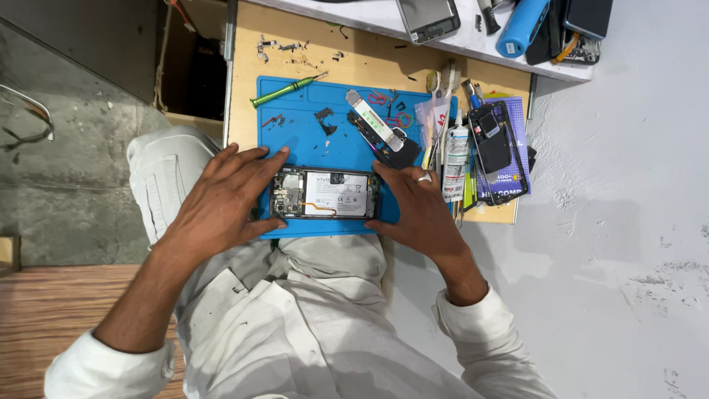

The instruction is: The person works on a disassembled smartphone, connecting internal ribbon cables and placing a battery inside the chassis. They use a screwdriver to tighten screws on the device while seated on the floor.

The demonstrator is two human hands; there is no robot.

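Opened-up phone [325, 195] lying flat on the near edge of a blue work mat [310, 118], back cover off, white battery and circuit board showing, thin orange cable running along the near side. Left hand [225, 198] resting on the left end of the phone, fingers spread flat, fingertips touching the top-left corner and the mat, thumb tucked along the near edge. Right hand [417, 210] clamped on the right end, fingers curled over the far corner, thumb on the near side, ring on one finger. So basically gripped at both ends, nothing pinched off it.

Farther back on the mat: green screwdriver [288, 90] lying tilted at the far left, small black part [323, 118] near the middle, long white-and-silver tool [374, 120] angled just beyond the right hand. Off the mat's right edge: white glue tube [456, 162], toothbrush [434, 81], then a black phone frame [496, 151] sitting on a purple sheet. All of it on a wooden tabletop [369, 55], loose screws scattered near the far left. Blue-handled tool [521, 28] and another phone [428, 18] on the white shelf at the far side.
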